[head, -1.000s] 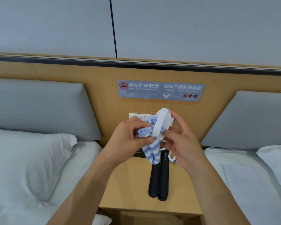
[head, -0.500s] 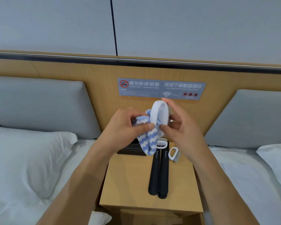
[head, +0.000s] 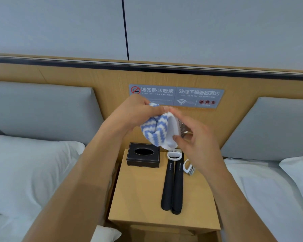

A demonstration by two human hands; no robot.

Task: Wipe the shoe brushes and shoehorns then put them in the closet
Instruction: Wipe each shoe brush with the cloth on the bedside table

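Here I see my right hand [head: 198, 137] pinching the white shoe brush [head: 172, 131] upright above the nightstand [head: 138, 198], its long axis vertical, while my left hand [head: 135, 114], fingers closed around the striped cloth [head: 155, 131], presses against the brush's left face.

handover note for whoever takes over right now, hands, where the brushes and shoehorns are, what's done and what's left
Left hand: shut on the blue-and-white cloth, pressed to the held brush.
Right hand: shut on the white shoe brush, held up above the nightstand.
On the nightstand: two black shoehorns side by side, two more white brushes, one at their far end, one to their right, and a black tissue box.
Done: wiping of one brush is under way.
Left: nothing stored yet; whether the nightstand items are wiped cannot be told. Closet not in view.
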